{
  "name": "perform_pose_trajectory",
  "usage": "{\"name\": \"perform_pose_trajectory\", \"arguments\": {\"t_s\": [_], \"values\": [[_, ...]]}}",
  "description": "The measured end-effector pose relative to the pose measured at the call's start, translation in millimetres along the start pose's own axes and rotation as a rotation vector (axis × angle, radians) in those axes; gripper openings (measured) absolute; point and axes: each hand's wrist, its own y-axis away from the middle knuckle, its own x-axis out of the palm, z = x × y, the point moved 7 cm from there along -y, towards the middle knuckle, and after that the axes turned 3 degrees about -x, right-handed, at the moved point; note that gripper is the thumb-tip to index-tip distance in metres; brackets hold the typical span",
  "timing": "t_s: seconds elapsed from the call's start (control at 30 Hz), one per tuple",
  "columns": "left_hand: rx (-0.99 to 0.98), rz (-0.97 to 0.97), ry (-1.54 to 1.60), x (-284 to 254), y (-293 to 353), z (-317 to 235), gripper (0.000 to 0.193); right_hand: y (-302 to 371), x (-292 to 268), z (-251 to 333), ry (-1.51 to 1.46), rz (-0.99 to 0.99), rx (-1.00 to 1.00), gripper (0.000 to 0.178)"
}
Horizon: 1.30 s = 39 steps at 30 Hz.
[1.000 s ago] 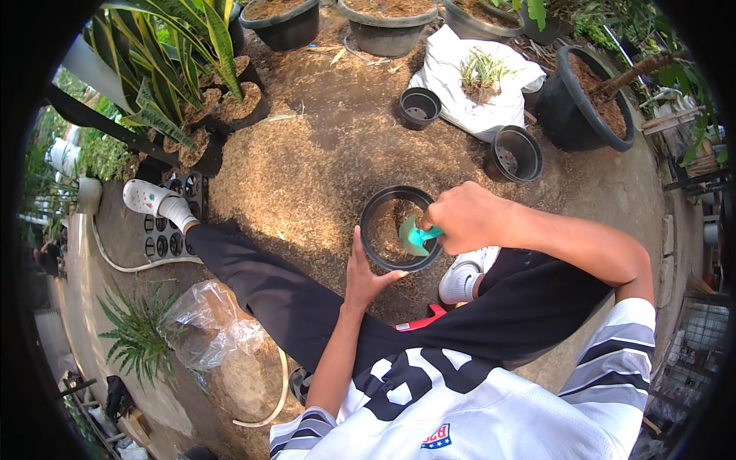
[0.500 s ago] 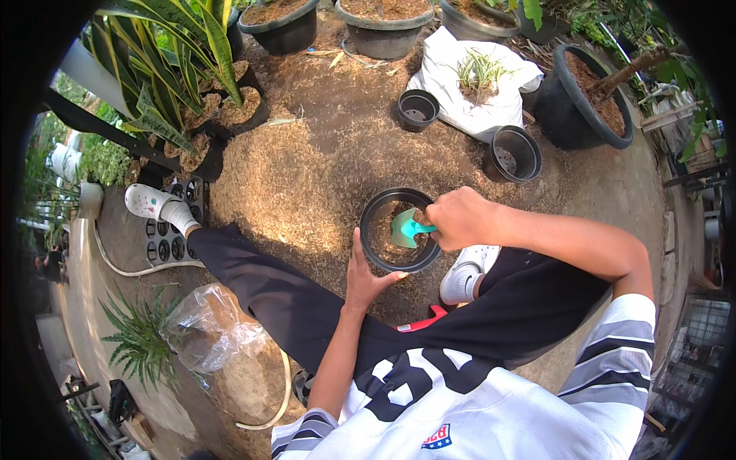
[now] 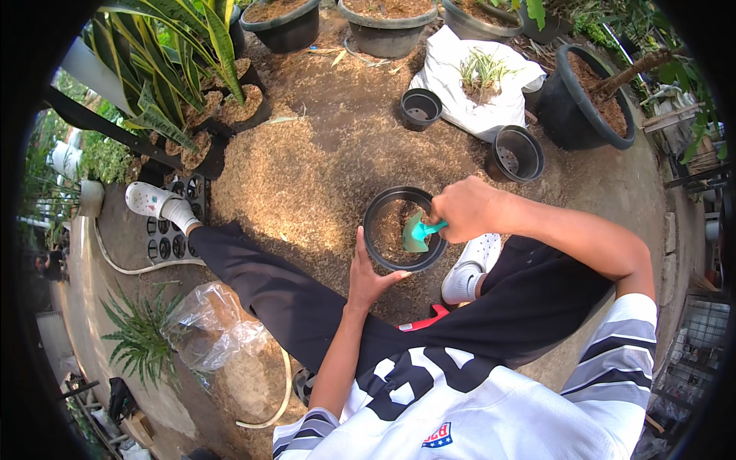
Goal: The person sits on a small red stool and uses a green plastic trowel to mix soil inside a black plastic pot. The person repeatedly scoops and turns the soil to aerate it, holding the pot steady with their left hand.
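Observation:
Between my legs stands a round black plastic plant pot (image 3: 376, 220) with some brown, crumbly material at its bottom. My left hand (image 3: 368, 276) clasps its near left side, fingers along the outer wall and thumb against the near rim. In my right hand (image 3: 469, 211) is the handle of a small turquoise hand trowel (image 3: 416, 234), held in closed fingers over the pot's right rim. The trowel's blade is inside the pot, tilted. How deep its tip goes into the material I cannot tell.
Two smaller black pots (image 3: 420, 109) (image 3: 514, 152) stand ahead, beside a white sack (image 3: 452, 107) bearing a spiky plant. Large planters (image 3: 567, 115) line the back. Snake plants (image 3: 165, 69) stand far left. A red-handled tool (image 3: 426, 319) lies near my right shoe; a plastic bag (image 3: 218, 322) lies left.
The trowel's blade has shifted a little to the right inside the pot and turned, with my right hand slightly higher. My left hand keeps its place on the pot.

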Motion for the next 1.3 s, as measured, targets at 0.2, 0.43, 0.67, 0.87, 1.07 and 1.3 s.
{"name": "perform_pose_trajectory", "arguments": {"t_s": [0.2,0.43,0.67,0.87,1.07,1.3], "values": [[0.020,-0.003,-0.039,0,-2,-6,0.148,-7,22,2,0.014,-0.078,-0.002,0.038],[0.000,-0.007,-0.005,-1,0,-3,0.149,-1,1,4,0.034,-0.069,-0.009,0.033],[0.000,0.006,-0.015,0,-2,-6,0.149,-5,26,-5,0.007,-0.047,0.059,0.035],[-0.002,-0.003,-0.019,-2,-1,-4,0.148,-2,-3,-2,-0.024,-0.053,0.025,0.039],[-0.030,0.013,0.010,0,-2,-3,0.148,-5,27,-11,-0.049,-0.013,0.104,0.039],[-0.004,0.006,-0.012,-1,-2,-6,0.149,4,-13,3,0.200,-0.107,-0.080,0.024]]}}
